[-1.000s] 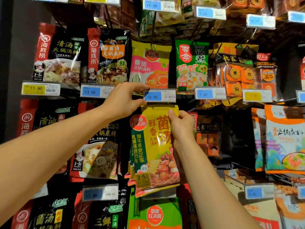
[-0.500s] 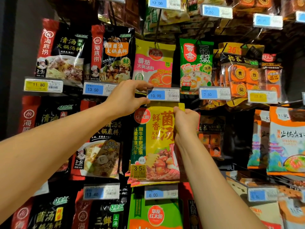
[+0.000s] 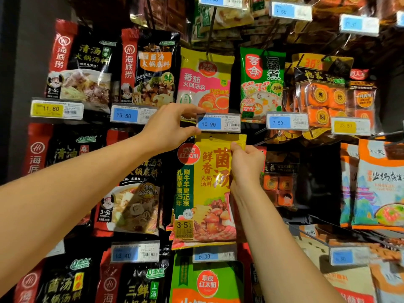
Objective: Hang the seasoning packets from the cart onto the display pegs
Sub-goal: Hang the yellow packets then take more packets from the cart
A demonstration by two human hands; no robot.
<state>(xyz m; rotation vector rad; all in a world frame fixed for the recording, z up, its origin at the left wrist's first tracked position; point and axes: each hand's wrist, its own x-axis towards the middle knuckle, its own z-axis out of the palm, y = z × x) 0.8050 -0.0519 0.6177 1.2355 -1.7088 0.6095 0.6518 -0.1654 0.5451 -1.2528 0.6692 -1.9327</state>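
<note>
A yellow seasoning packet [image 3: 205, 189] with a red round logo and mushroom picture hangs upright in the middle of the display, its top edge just under the 10.90 price tag [image 3: 218, 123]. My right hand [image 3: 246, 165] pinches the packet's upper right edge. My left hand [image 3: 170, 127] pinches the left end of the price tag holder between thumb and fingers. The peg behind the tag is hidden, so I cannot tell whether the packet's hole sits on it. Other packets of the same kind show behind its lower edge.
Hanging packets fill the wall: black and red ones [image 3: 150, 66] at left, a pink tomato one [image 3: 205, 82] above, a green one [image 3: 261, 84] to the right, orange cube packs [image 3: 323, 95] further right. Bare pegs [image 3: 264, 139] jut out at right. A green packet [image 3: 207, 283] hangs below.
The yellow packet has moved up toward the 10.90 tag with my right hand. My left hand has stayed on the tag.
</note>
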